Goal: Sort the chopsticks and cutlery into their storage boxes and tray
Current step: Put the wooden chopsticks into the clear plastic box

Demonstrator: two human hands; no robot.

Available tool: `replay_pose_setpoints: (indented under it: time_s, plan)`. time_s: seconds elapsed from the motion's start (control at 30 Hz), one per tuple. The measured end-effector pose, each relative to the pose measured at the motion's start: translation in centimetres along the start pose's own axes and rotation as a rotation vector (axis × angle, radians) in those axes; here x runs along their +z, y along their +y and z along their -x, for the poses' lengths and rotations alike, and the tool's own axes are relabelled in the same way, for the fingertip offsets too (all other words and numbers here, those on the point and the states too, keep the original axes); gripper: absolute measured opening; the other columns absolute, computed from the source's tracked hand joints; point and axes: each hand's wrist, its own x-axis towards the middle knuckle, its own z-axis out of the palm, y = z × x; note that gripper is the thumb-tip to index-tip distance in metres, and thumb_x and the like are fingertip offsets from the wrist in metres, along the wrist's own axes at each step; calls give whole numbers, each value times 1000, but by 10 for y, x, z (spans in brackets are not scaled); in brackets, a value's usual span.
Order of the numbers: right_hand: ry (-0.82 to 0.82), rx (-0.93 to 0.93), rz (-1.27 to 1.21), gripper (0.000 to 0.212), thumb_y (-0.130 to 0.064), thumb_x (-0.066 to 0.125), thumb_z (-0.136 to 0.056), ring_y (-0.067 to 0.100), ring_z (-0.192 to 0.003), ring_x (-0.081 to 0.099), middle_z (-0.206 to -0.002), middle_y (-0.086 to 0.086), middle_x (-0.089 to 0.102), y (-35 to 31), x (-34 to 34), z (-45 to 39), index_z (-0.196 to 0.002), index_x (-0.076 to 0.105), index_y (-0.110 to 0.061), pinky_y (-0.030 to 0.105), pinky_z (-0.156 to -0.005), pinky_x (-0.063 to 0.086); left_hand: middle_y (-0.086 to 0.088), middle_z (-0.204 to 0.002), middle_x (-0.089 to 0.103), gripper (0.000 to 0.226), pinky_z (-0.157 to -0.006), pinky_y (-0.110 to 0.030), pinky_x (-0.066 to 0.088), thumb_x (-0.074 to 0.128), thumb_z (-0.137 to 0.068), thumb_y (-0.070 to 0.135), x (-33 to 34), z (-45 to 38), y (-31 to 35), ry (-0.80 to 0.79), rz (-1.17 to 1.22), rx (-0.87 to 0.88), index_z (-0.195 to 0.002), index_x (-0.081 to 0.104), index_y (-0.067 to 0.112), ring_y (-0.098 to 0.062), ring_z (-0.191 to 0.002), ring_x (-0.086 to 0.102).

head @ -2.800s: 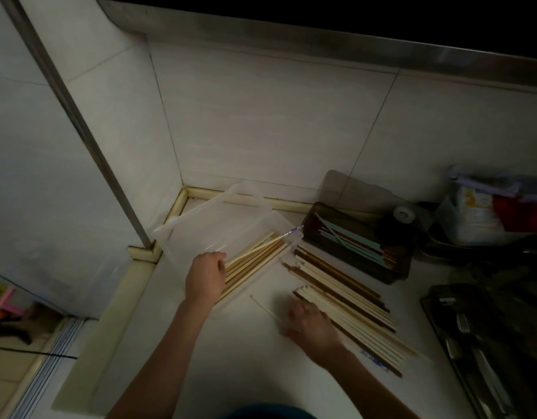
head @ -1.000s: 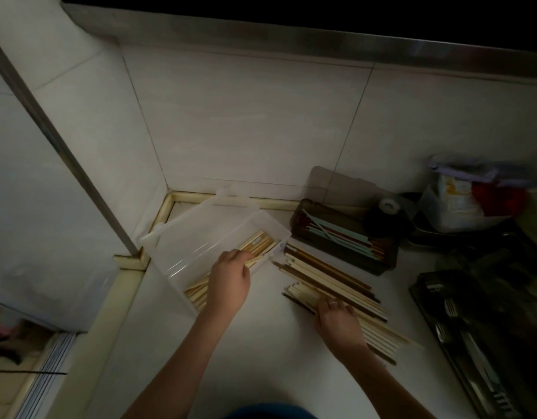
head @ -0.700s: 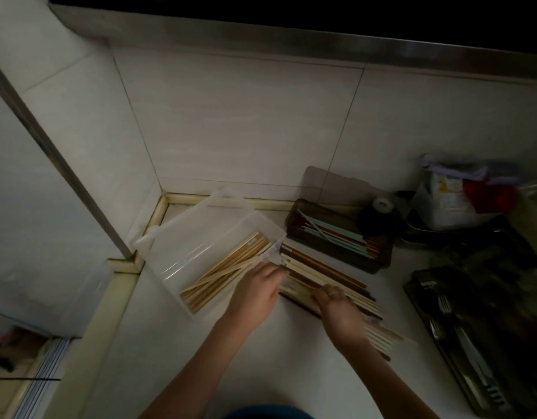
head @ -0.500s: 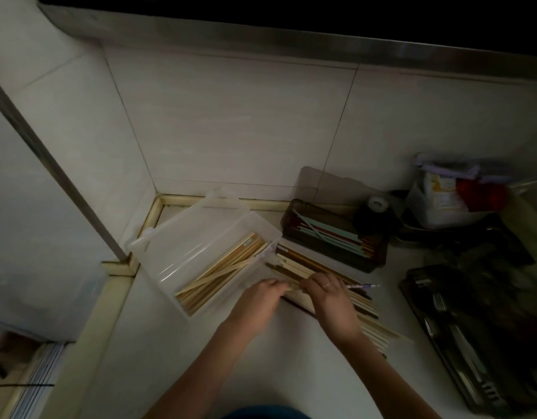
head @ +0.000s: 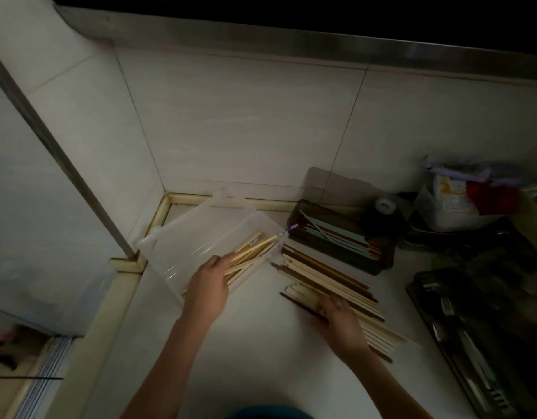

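While left hand (head: 207, 285) grips pale chopsticks (head: 251, 247) in clear box (head: 182, 246), right hand (head: 341, 323) pinches counter pile (head: 324, 278).

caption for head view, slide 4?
Left hand lowers chopsticks into clear box; right hand rests on loose pile.

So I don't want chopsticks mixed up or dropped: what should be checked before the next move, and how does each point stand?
1. Clear box open, with room: ok, its lid is off or folded back and its left part is bare.
2. Left hand has its chopstick over the clear box: ok, though the tip overhangs the far wall.
3. Right hand on the loose pile: ok, fingers rest on the near sticks; a grip cannot be told.
4. Pile sorted by colour: not ok, pale and dark sticks lie mixed.
5. Dark box open: ok.
6. Cutlery tray reachable: cannot tell, too dark.
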Motion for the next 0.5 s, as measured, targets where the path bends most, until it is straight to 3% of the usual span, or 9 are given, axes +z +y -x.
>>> replay_pose_setpoints:
  time_s: [0.2, 0.33, 0.5]
  plan:
    - [-28, 32, -19, 23, -38, 46, -93, 14, -111, 47, -118, -6, 51, 0, 9, 3, -114, 45, -30, 30, -97, 40, -9, -110, 60, 53, -89, -35, 47, 43, -85, -8, 2, 10, -19, -76, 41, -173, -131, 51, 16, -25, -102, 59]
    - [-28, 73, -30, 19, -35, 45, -95, 13, -107, 50, -119, -2, 54, -2, 8, 2, -113, 46, -28, 28, -95, 42, -9, -112, 65, 51, -90, -34, 47, 47, -85, -1, 3, 6, -22, -89, -117, -140, -132, 51, 18, -26, -101, 62]
    - [-48, 98, 48, 27, -28, 42, -97, 16, -116, 50, -127, 2, 52, -7, 9, -1, -124, 44, -25, 33, -101, 42, -11, -112, 66, 52, -93, -37, 47, 50, -79, -4, 9, 7, -14, -27, -84, -106, -128, 56, 13, -29, -101, 60]
